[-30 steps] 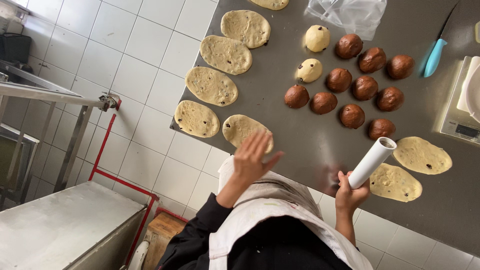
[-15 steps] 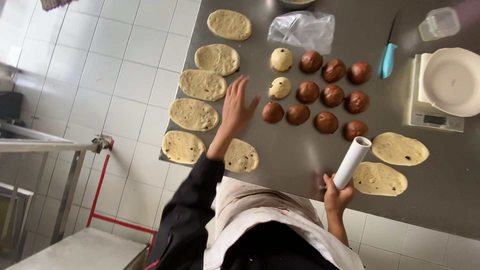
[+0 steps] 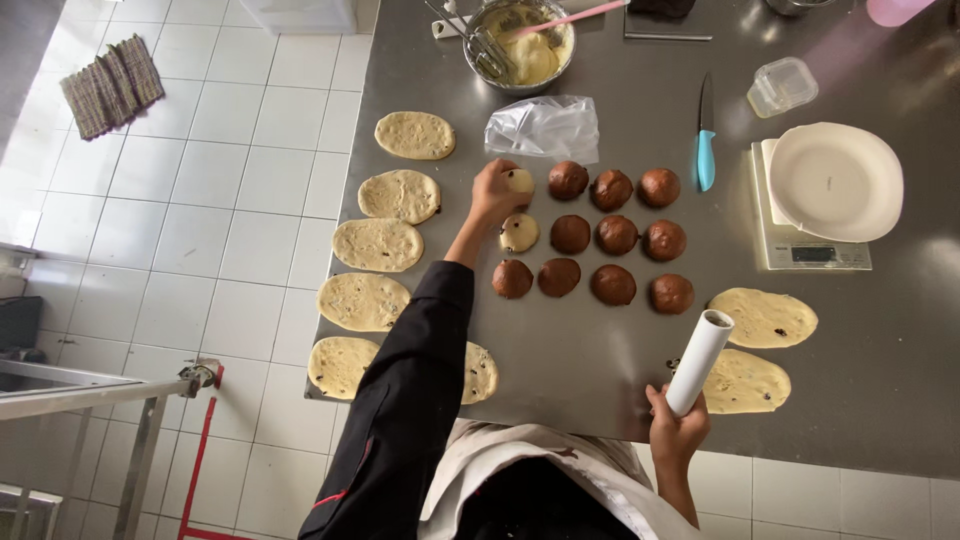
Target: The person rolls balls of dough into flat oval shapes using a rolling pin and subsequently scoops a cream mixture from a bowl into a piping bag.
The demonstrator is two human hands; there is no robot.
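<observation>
clear plastic bag [image 3: 543, 127], grey scale screen [image 3: 813, 254]

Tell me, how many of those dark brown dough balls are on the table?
10 dark brown dough balls: three in the top row, three in the middle row, four in the bottom row, all right of the two pale balls by the left hand. None seem hidden.

Blue-handled knife [image 3: 706, 150], scale [image 3: 808, 245], mixing bowl [image 3: 520, 45]

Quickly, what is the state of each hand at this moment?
Left hand: closed on a pale dough ball on the steel table.
Right hand: closed, holding a white rolling pin.
</observation>
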